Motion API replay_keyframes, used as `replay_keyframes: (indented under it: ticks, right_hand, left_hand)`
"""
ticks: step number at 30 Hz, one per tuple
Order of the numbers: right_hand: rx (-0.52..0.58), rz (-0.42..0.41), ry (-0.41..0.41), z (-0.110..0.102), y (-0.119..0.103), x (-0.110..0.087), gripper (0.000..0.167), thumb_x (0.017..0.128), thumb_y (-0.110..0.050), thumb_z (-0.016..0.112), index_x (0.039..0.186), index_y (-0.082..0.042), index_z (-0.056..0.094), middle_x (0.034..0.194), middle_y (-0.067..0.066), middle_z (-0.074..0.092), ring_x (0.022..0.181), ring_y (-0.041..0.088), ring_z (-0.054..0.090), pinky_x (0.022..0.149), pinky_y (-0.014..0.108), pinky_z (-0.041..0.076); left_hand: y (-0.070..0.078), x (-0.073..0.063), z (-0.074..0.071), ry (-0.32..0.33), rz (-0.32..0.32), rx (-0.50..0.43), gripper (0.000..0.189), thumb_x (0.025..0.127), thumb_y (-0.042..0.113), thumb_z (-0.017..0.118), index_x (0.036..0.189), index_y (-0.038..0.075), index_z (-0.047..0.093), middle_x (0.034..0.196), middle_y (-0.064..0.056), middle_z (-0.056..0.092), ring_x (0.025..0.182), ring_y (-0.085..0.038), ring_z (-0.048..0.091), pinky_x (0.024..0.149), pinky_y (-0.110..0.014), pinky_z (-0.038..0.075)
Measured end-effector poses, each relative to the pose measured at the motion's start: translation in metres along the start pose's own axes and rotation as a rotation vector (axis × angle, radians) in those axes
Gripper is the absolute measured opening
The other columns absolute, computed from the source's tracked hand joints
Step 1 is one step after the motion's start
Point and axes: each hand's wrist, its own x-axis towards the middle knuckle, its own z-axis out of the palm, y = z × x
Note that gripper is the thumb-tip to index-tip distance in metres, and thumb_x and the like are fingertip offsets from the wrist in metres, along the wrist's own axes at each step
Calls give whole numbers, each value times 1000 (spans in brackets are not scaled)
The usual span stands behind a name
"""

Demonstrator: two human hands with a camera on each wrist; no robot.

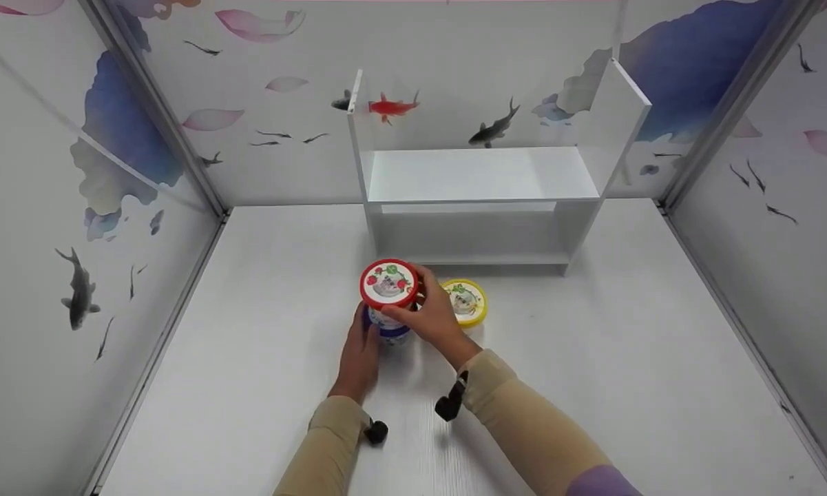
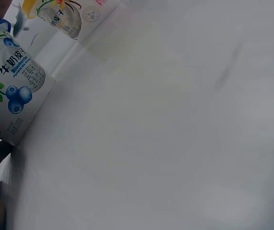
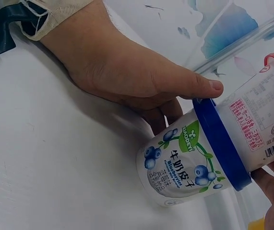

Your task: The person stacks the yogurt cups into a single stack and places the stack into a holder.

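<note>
My right hand grips a white tub with a red lid, thumb on the near side of its rim. Directly beneath, a tub with a blue lid and blueberry pictures stands on the table. The red-lidded tub's base meets the blue lid in the right wrist view. My left hand holds the lower tub from the left; its thumb lies at the lid edge, and its other fingers are partly hidden behind the tub. A yellow-lidded tub stands just right of the stack, partly covered by my right hand.
A white two-level shelf unit with tall side panels stands behind the tubs on the white table. Walls painted with fish and petals enclose the table at the left, back and right.
</note>
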Motion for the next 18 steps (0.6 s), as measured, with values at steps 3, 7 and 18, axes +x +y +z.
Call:
replay_keyframes:
  ticks: [3,7,18]
  right_hand:
    - [-1,-13,-5,1,1,0,95,74,-43,90,150,-14,40,142,4,53,128,19,55,106,36,49]
    - [-46,-13,-22,0,2,-1,102,75,-45,89,155,-15,34,149,6,48,136,22,49,113,42,42]
    - [-191,-126,6,-43,9,-3,106,76,-51,85,158,-12,31,157,5,44,147,26,36,120,54,28]
  left_hand:
    - [-1,1,0,4,22,12,69,103,63,34,162,38,11,168,5,21,154,-18,18,124,-48,20]
    - [-1,2,0,7,53,2,70,103,63,34,163,33,12,167,3,22,153,-18,19,124,-47,20]
    - [0,1,0,1,26,-16,72,102,64,37,163,34,11,168,7,20,154,-19,17,124,-49,18]
